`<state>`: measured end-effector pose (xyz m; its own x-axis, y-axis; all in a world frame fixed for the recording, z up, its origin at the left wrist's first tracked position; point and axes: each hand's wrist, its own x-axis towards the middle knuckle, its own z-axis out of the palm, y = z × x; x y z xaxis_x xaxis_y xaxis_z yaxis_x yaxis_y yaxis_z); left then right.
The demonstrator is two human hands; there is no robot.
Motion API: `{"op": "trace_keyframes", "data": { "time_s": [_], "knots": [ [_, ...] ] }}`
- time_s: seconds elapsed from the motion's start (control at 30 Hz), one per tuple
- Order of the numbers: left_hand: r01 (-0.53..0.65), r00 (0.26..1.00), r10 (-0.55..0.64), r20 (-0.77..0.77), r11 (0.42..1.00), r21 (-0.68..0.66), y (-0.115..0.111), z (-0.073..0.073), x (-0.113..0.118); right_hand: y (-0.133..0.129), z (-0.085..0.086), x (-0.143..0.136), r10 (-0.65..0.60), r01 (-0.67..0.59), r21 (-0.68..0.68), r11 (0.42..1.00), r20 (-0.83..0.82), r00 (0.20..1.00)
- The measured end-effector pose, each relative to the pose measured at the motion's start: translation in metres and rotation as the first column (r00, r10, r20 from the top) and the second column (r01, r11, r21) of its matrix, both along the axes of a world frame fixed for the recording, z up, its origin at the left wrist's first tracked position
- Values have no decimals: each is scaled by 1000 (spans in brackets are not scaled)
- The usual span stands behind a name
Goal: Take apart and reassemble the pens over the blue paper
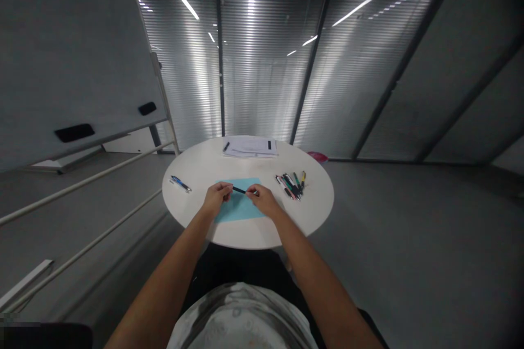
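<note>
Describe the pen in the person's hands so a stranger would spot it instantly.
On the round white table, find the light blue sheet. Over it, the left hand and right hand hold a slim dark pen between them. Unlike the other pens lying on the table, it is held.

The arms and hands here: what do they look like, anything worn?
They are a person's: the left hand and right hand wear no gloves, and the forearms show no sleeve, watch or cable. The shirt is pale with grey patches.
</note>
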<state>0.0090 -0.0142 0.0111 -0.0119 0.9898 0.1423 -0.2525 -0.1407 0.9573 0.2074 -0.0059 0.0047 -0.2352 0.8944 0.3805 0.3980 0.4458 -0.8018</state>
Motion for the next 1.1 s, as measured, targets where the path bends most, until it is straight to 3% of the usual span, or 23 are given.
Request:
{"op": "trace_keyframes", "data": {
  "time_s": [0.13, 0.37, 0.57, 0.9, 1.1],
  "knots": [
    [12, 999, -11, 46, 1000, -13, -3, 3, -2, 1, -2, -1, 31, -34, -64, 997, -39, 999],
    [4, 986, 9, 167, 997, -77, 2, 3, -7, 6, -5, 0, -46, 52, 142, 989, -47, 998],
    [27, 983, -12, 185, 996, -79, 4, -1, -10, 8, -6, -1, -73, 65, -66, 996, -117, 991],
    [13, 979, 4, 203, 997, -83, 2, 0, -10, 3, 1, -1, -63, 34, -122, 992, -242, 968],
    [11, 981, 2, 194, 998, -65, 4, -3, -10, -3, 6, -1, -79, 51, -183, 982, -147, 986]
  ]
}}
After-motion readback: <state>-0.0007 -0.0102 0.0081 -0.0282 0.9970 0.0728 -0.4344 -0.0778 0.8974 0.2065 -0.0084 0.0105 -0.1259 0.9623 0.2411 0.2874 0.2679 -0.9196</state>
